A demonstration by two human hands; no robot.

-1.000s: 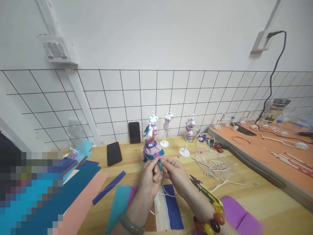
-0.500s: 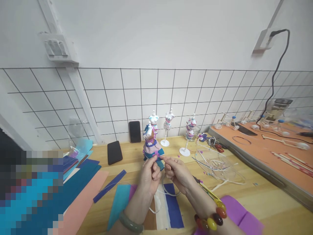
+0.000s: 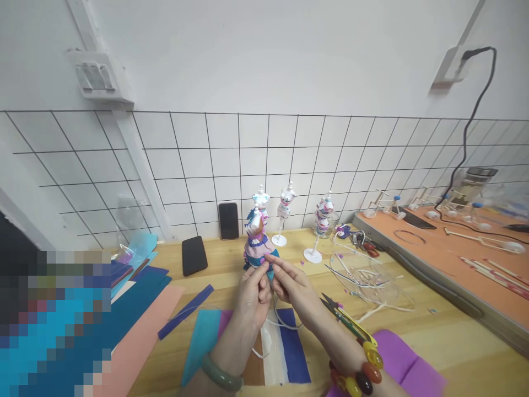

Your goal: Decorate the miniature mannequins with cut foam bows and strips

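A small dress form [image 3: 255, 242] in a ruffled pink, purple and teal skirt stands right in front of my hands. My left hand [image 3: 253, 292] is closed, thumb and index finger pinching at a small purple bow [image 3: 262, 260] on the skirt's front. Close beside it, my right hand [image 3: 292, 284] has its index finger laid over the same spot and its thumb tucked underneath. The fingers cover most of the bow. Below my wrists lie coloured sheets: turquoise [image 3: 202, 342], brown, cream and dark blue [image 3: 295, 353]. Scissors [image 3: 351, 320] rest right of my right forearm.
More dress forms stand behind, including one at the right [image 3: 323, 218]. Two phones, one flat [image 3: 194, 256] and one leaning [image 3: 228, 220], are at the left. Clear tubing and scraps [image 3: 363, 275] lie right, a purple pouch [image 3: 400, 358] near front, an orange board [image 3: 463, 237] beyond.
My right hand has shifted slightly left and its index finger now reaches over the bow. More of the bow is covered. The scissors show more fully.
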